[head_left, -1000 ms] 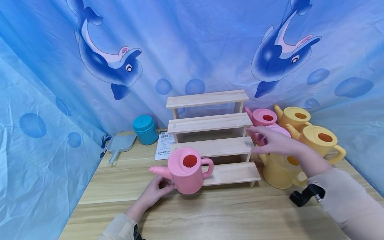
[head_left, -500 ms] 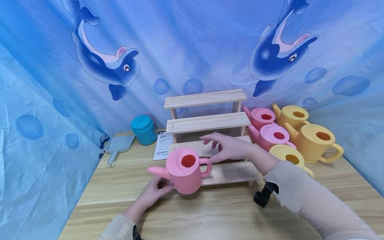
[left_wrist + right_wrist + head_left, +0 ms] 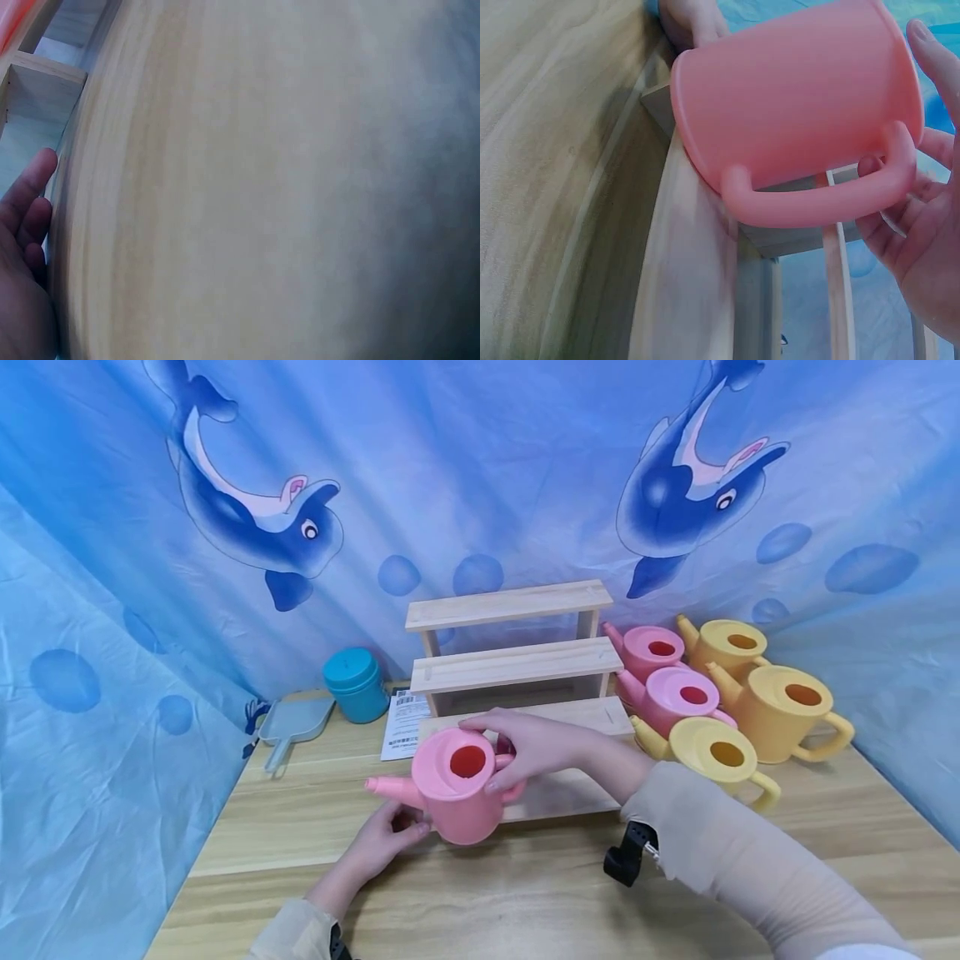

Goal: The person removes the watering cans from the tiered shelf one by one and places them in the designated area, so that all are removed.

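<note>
A pink watering can (image 3: 461, 810) stands at the left end of the lowest step of a wooden stepped stand (image 3: 517, 664), its spout to the left. My left hand (image 3: 375, 847) holds that end of the step below the spout, thumb at the front; in the left wrist view its fingers (image 3: 34, 176) lie beside the stand, close to the tabletop. My right hand (image 3: 543, 747) reaches around the can's handle from the right. In the right wrist view the thumb and fingers of that hand (image 3: 930, 255) spread about the handle (image 3: 810, 206) and rim, not closed on them.
Right of the stand, pink watering cans (image 3: 678, 697) and yellow watering cans (image 3: 783, 714) are grouped together. A teal lidded canister (image 3: 354, 685), a printed sheet (image 3: 402, 727) and a pale dustpan (image 3: 296, 722) lie back left. A blue dolphin curtain (image 3: 517, 485) backs the table.
My right hand has come left from beside the grouped cans, across the stand, to the pink can's handle. The left hand and the can on the step have kept their places.
</note>
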A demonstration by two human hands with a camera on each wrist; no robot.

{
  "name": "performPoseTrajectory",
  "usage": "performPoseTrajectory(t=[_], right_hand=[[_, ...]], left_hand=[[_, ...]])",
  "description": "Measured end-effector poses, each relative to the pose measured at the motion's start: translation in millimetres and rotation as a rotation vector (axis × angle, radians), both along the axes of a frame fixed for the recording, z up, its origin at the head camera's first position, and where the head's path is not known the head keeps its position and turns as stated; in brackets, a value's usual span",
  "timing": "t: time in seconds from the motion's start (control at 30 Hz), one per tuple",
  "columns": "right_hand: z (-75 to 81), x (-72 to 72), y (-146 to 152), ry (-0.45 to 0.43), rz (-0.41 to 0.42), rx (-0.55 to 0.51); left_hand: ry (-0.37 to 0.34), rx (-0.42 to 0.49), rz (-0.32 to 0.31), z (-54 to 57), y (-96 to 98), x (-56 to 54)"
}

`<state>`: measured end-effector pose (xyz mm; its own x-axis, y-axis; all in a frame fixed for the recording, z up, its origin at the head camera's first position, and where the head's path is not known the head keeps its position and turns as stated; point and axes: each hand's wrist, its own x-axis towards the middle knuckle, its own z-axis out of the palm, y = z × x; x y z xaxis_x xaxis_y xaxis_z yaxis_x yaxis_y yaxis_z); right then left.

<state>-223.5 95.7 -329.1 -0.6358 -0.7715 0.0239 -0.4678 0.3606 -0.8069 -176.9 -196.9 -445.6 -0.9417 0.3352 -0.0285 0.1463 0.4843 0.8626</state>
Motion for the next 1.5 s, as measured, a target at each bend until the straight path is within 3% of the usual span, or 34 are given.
performPoseTrajectory(t=[0.07, 0.27, 0.33, 0.53, 0.77, 1.07, 1.17, 1.4, 1.5], right_hand=[[-2.2, -0.9, -2, -0.019, 0.001, -0.008], [-5.7, 0.0, -9, -0.006, -0.008, -0.017], [-7.1, 0.3, -10, -0.01, -0.006, -0.009], [-9.9, 2.0, -6, -0.019, -0.02, 0.018], [-12.8, 1.7, 6, -0.001, -0.021, -0.052], [-16.9, 5.4, 31, -0.014, -0.129, -0.104], [-15.0, 7.4, 39, -0.022, -0.156, -0.103], [-4.2, 12.0, 59, -0.031, -0.174, -0.104], [1.5, 13.7, 68, -0.027, -0.182, -0.084]], left_hand=[[0.001, 0.005, -0.007, 7.1, 1.8, 2.8], [0.007, 0.002, 0.008, -18.2, -5.8, -7.8], [0.008, -0.002, 0.012, -21.5, -7.3, -9.1], [-0.005, -0.001, 0.021, -21.9, -7.9, -9.2], [0.019, -0.014, 0.036, -24.8, -7.4, -10.3], [0.045, -0.037, 0.04, -27.0, -8.7, -11.8], [0.04, -0.046, 0.043, -23.5, -6.9, -10.5], [0.035, -0.031, 0.007, 6.9, 3.4, 2.2], [0.01, -0.046, 0.02, 11.8, 5.4, 3.3]])
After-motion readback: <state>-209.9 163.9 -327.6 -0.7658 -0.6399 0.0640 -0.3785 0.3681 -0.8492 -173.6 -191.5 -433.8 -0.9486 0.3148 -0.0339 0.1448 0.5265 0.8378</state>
